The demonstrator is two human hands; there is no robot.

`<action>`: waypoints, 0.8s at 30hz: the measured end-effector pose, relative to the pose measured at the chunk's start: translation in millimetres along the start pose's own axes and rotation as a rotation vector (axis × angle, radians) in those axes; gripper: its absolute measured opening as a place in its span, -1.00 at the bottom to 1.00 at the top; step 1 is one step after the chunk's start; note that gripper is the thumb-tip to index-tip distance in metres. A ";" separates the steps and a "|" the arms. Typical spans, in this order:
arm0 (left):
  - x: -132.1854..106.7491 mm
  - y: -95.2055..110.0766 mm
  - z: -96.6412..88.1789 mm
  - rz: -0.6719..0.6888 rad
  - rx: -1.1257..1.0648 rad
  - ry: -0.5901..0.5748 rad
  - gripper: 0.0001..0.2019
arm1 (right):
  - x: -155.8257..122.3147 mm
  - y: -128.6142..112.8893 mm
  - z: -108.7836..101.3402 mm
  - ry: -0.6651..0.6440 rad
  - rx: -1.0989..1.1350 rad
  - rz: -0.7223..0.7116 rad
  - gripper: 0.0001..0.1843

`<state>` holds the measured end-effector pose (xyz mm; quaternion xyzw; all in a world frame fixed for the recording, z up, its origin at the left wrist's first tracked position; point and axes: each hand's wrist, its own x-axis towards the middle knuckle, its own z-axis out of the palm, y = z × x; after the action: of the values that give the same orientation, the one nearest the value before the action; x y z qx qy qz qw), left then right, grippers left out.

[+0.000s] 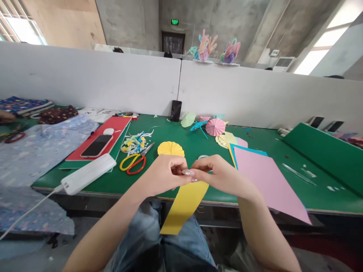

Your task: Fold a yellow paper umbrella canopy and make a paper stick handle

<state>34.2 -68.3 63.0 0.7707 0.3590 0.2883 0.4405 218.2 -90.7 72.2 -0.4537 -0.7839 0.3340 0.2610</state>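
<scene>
A yellow paper strip [185, 207] hangs down over my lap, its upper end pinched between both hands. My left hand [170, 172] is closed on it from the left, thumb and fingertips pressed together. From the right, my right hand [214, 172] grips the same end, and the two thumbs meet. The fingers hide the top of the strip. Just beyond my left hand lies a pleated yellow paper disc [170, 148]. To its left are scissors [137, 161] with one yellow and one red handle, blades partly apart.
Paper scraps [136, 143], a phone [96, 146] on red card and a white power strip [88, 173] lie left. Small paper umbrellas [215, 127] stand at the back near an upright black phone [176, 110]. Pink paper sheets [263, 177] overhang the right front edge. A white partition [113, 83] bounds the table.
</scene>
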 end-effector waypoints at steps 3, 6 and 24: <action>19.0 -0.9 -14.3 -0.056 0.062 -0.055 -0.68 | 21.9 4.3 -11.2 -0.060 -0.025 0.001 -0.58; 36.8 -2.5 -29.9 -0.081 0.068 -0.128 -0.66 | 42.4 10.9 -20.1 -0.132 0.010 -0.034 -0.57; 104.4 -33.5 -95.5 0.105 0.225 0.056 -0.60 | 117.3 40.3 -51.4 0.080 0.074 -0.049 -0.67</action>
<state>11.7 72.9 89.2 0.8245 0.3604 0.2905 0.3253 223.4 42.6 86.9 -0.4375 -0.7709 0.3376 0.3169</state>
